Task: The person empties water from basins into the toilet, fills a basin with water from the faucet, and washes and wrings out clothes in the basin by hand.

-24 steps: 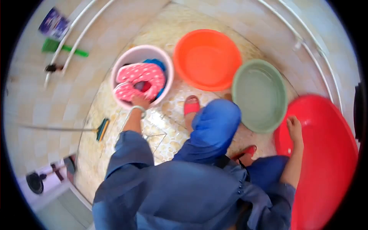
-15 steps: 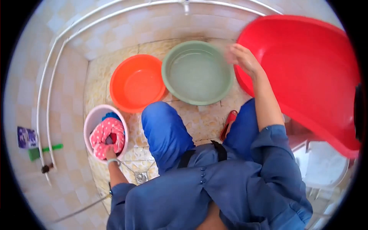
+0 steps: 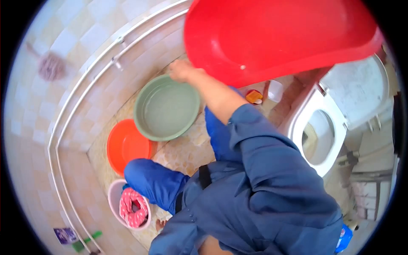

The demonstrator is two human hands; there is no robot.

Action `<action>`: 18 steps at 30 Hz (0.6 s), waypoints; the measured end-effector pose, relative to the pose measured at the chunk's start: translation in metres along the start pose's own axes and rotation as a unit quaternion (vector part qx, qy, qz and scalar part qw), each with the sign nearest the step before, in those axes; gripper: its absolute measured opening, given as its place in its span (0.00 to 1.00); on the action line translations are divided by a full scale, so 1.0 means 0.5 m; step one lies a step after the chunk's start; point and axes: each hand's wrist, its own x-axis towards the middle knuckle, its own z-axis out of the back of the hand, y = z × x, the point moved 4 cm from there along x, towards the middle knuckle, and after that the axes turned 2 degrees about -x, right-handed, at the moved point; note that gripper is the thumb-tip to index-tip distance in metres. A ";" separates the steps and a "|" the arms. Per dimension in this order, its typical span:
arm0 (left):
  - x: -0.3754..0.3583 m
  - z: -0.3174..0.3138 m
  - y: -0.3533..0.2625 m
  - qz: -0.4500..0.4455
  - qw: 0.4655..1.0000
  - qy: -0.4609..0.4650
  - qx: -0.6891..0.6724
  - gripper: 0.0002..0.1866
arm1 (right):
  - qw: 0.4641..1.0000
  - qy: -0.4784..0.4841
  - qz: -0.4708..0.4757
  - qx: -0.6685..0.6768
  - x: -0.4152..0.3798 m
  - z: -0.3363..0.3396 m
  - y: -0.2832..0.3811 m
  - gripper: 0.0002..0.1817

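Note:
My right hand (image 3: 182,70) reaches across to the far rim of the green basin (image 3: 167,111), which holds clear water. Its fingers are curled in, right between that rim and the edge of the large red tub (image 3: 238,68); I cannot tell what they hold. Low in the view, beside the pink bucket (image 3: 114,206), a small part of my left hand (image 3: 160,224) shows, mostly hidden by my sleeve. In the bucket lies a pink cloth with white dots (image 3: 132,212), with a bit of blue cloth behind it. The orange basin (image 3: 123,146) sits against the green one.
A white toilet (image 3: 325,138) with its lid raised stands at the right, near the red tub. By the tub's lower edge are an orange item (image 3: 254,97) and a white container (image 3: 275,91). White pipes (image 3: 97,72) run along the tiled wall. A green brush (image 3: 87,242) is at lower left.
The view has swung to the right, bringing the toilet into sight. My right hand's fingers have curled in at the green basin's rim. My left hand has come off the dotted cloth.

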 end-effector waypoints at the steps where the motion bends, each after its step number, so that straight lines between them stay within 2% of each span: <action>1: -0.030 -0.043 -0.009 -0.025 0.998 -0.044 0.030 0.23 | 0.999 -0.021 -0.015 0.029 -0.006 0.009 -0.017 0.20; 3: -0.083 -0.103 -0.013 -0.035 0.998 -0.043 0.025 0.24 | 0.995 -0.056 -0.029 0.074 -0.028 0.052 0.000 0.20; 4: -0.127 -0.132 -0.017 -0.041 0.998 -0.045 0.022 0.24 | 0.997 -0.015 -0.063 0.049 0.040 0.003 -0.044 0.21; 6: -0.221 -0.172 -0.018 -0.049 0.998 -0.045 0.011 0.24 | 0.999 -0.048 0.011 -0.021 0.024 0.031 -0.057 0.20; 7: -0.270 -0.185 -0.020 -0.054 0.997 -0.053 0.003 0.24 | 0.998 -0.020 0.003 0.053 0.019 0.044 -0.074 0.18; 8: -0.318 -0.199 -0.022 -0.059 0.996 -0.065 -0.002 0.25 | 0.996 -0.027 0.062 -0.051 0.010 0.055 -0.072 0.17; 9: -0.350 -0.208 -0.028 -0.061 0.995 -0.073 -0.014 0.25 | 0.995 -0.093 0.014 0.045 0.016 0.058 -0.102 0.16; 10: -0.380 -0.233 -0.037 -0.064 0.995 -0.076 -0.023 0.25 | 0.993 -0.107 0.022 0.041 0.005 0.071 -0.108 0.15; 11: -0.404 -0.252 -0.046 -0.056 0.994 -0.085 -0.044 0.28 | 0.992 -0.090 -0.024 0.080 0.006 0.072 -0.130 0.18; 12: -0.408 -0.258 -0.056 -0.066 0.992 -0.080 -0.066 0.26 | 0.993 -0.090 -0.021 0.069 -0.009 0.087 -0.134 0.18; 15: -0.412 -0.246 -0.088 -0.089 0.984 -0.058 -0.141 0.21 | 0.988 -0.135 -0.041 0.069 -0.001 0.076 -0.172 0.15; 16: -0.404 -0.249 -0.108 -0.091 0.981 -0.043 -0.166 0.18 | 0.991 -0.124 -0.017 0.056 0.035 0.047 -0.193 0.14; 17: -0.393 -0.243 -0.136 -0.110 0.988 0.000 -0.108 0.13 | 0.993 -0.115 -0.001 0.040 0.061 0.029 -0.218 0.14; 18: -0.421 -0.309 -0.166 -0.192 0.979 0.056 -0.037 0.13 | 0.980 -0.112 -0.007 0.162 0.041 0.039 -0.198 0.13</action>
